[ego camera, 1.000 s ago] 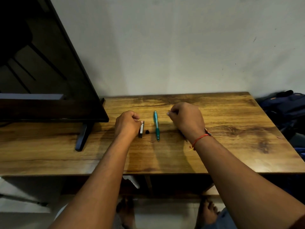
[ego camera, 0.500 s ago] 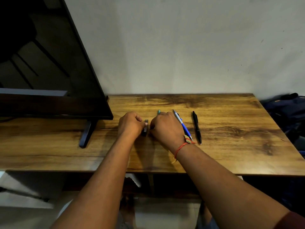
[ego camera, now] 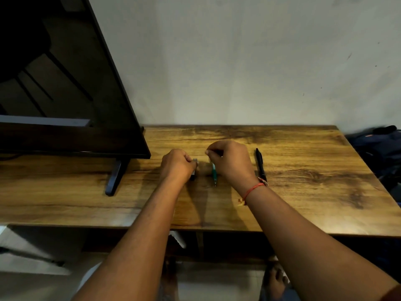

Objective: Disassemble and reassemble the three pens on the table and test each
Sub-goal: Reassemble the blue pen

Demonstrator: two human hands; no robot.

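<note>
L hand (ego camera: 178,167) grips a short dark pen piece (ego camera: 193,170), mostly hidden by its fingers. R hand (ego camera: 233,161) has fingers curled, tips pinched; can't tell if anything's held. On table (ego camera: 303,192), teal pen (ego camera: 214,173) lies w/ top half under R hand; black pen (ego camera: 260,164) lies just right of it.

A television (ego camera: 65,94) is standing on the left part of the table (ego camera: 303,192), its stand foot (ego camera: 115,177) resting on the tabletop, with the wall (ego camera: 238,61) rising right behind the table. Near the middle, the left hand (ego camera: 176,165) is holding a short pen piece (ego camera: 194,161) down on the tabletop, and the right hand (ego camera: 230,159) is hovering just right of it, above a pen (ego camera: 214,172) lying between the two hands. A second pen (ego camera: 261,165) is lying just right of the right hand, and a backpack (ego camera: 377,148) is sitting beyond the table's right edge.
</note>
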